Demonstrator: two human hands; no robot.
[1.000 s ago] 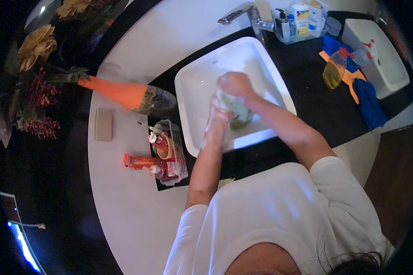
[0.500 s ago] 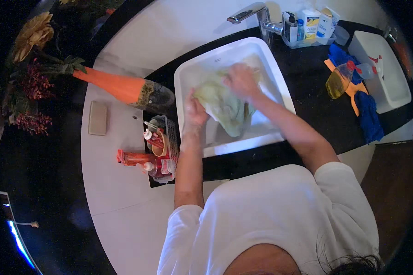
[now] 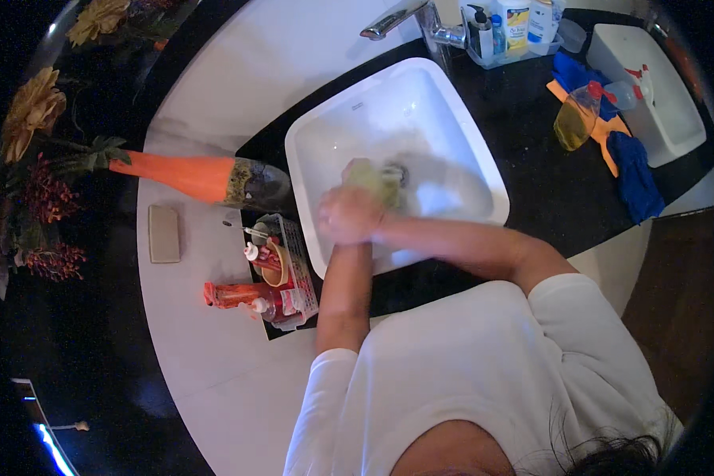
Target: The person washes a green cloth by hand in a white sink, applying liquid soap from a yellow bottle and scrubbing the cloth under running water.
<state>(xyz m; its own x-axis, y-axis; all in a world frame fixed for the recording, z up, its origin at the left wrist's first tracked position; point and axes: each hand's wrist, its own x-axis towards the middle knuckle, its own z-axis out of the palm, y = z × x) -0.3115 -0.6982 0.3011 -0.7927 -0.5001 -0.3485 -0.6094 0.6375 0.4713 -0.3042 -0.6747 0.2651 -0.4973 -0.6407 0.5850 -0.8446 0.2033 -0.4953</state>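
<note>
A pale yellow-green cloth [image 3: 379, 184], bunched up small and blurred by motion, is held over the left half of the white sink [image 3: 496, 178]. My right hand [image 3: 347, 213] is closed at the near end of the cloth, its forearm crossing the sink's near side. Beneath it, my left hand [image 3: 351, 168] is mostly covered and also grips the bundle. Just right of the cloth, the drain [image 3: 403, 173] shows in the basin. The chrome faucet [image 3: 408, 20] stands over the far rim.
At left are a bottle-shaped orange vase [image 3: 182, 178] and a plastic basket [image 3: 297, 262] with bottles. A tray of toiletries [image 3: 516, 55] stands behind. On the right lie a spray bottle [image 3: 575, 123], blue cloths [image 3: 635, 178] and a white rectangular basin [image 3: 682, 119].
The cloth, spread wide across the sink before, is now bunched small. My right hand has moved left and nearer, onto my left hand. The view has shifted slightly.
</note>
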